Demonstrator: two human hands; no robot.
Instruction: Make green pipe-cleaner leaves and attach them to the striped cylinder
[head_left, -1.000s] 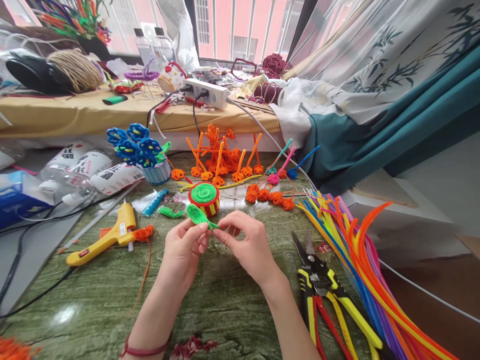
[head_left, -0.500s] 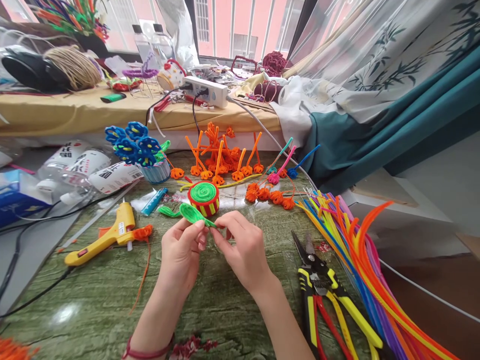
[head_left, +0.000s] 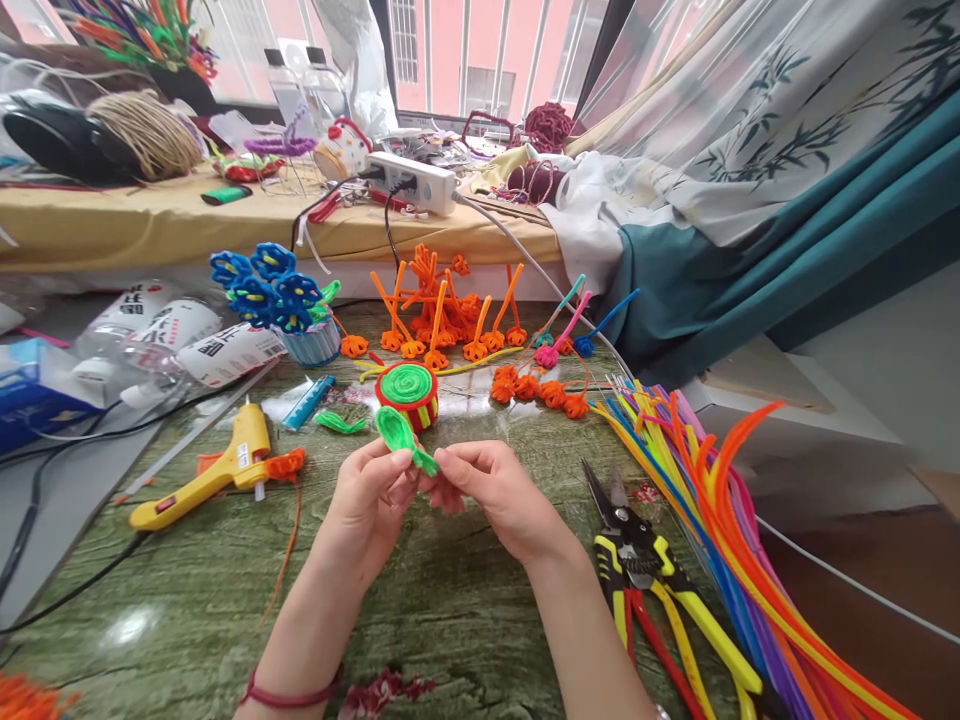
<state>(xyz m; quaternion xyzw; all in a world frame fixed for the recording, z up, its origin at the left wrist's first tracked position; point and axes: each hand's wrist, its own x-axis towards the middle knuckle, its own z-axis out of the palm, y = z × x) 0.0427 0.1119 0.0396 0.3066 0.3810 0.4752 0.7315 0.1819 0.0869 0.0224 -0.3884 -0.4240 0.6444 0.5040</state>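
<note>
A bright green pipe-cleaner leaf point(head_left: 397, 437) stands between my hands above the table. My left hand point(head_left: 365, 512) pinches it near the lower end, and my right hand point(head_left: 493, 500) holds its thin green tail between thumb and fingers. Just beyond them sits a round red, yellow and green pipe-cleaner drum point(head_left: 408, 393) with a green spiral top. A second green pipe-cleaner leaf point(head_left: 341, 423) lies left of the drum. Neither hand touches these two.
On the green marble-patterned table point(head_left: 465, 640) lie a yellow glue gun point(head_left: 240, 455), red-and-yellow handled snips point(head_left: 637, 570), a long bundle of coloured pipe cleaners point(head_left: 720, 520), orange pipe-cleaner flowers point(head_left: 442, 315) and blue flowers in a cup point(head_left: 274, 295).
The green leaf has tilted from nearly level to more upright. Both hands have moved slightly down and toward me, and my right hand has rotated flatter.
</note>
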